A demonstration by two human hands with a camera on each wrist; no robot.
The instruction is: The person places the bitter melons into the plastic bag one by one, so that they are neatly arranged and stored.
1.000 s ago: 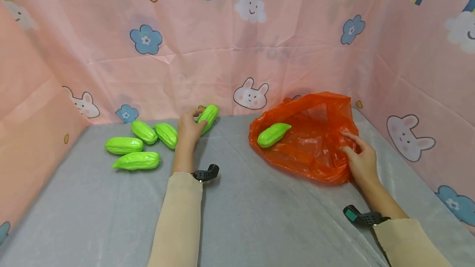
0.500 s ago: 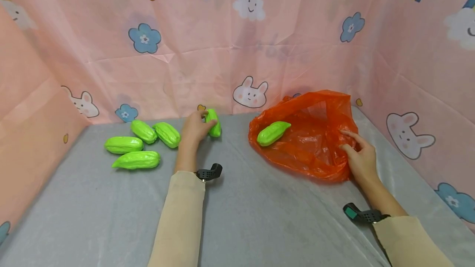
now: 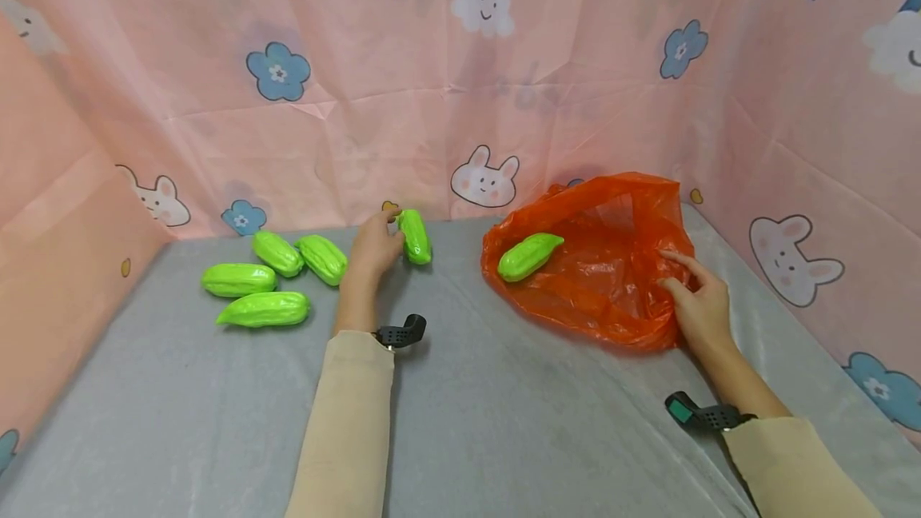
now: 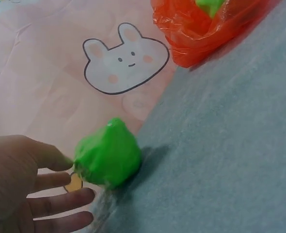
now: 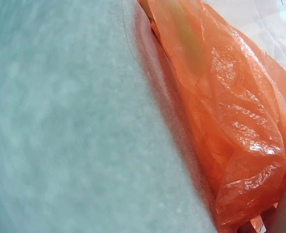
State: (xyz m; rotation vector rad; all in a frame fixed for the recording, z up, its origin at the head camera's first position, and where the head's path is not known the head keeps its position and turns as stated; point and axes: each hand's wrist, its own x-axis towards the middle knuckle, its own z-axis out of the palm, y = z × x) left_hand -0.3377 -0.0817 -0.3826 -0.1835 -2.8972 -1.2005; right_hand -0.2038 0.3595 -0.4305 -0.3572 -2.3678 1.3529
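Observation:
A bright green bitter melon (image 3: 415, 237) with lengthwise ridges lies by the back wall. My left hand (image 3: 375, 249) is just left of it; in the left wrist view its fingers (image 4: 60, 204) are spread and fairly straight, and one digit's tip is at the side of the melon (image 4: 109, 155). Whether it touches is hard to tell. On the right, an orange-red plastic bag (image 3: 597, 310) lies with its mouth gaping, and another bitter melon (image 3: 528, 257) sits in it at the left rim. My right hand (image 3: 701, 310) holds the bag's right edge; some of its fingers are hidden behind the plastic.
Several more bitter melons (image 3: 263, 309) lie grouped on the left of the grey cloth surface (image 3: 504, 430). A pink patterned curtain (image 3: 403, 150) rises behind and at both sides. Each wrist wears a black camera band (image 3: 403, 332).
My left hand has turned the bitter melon and set it down nearly upright in view by the wall, then drawn back slightly left, loosening its fingers. The right hand and bag stay put.

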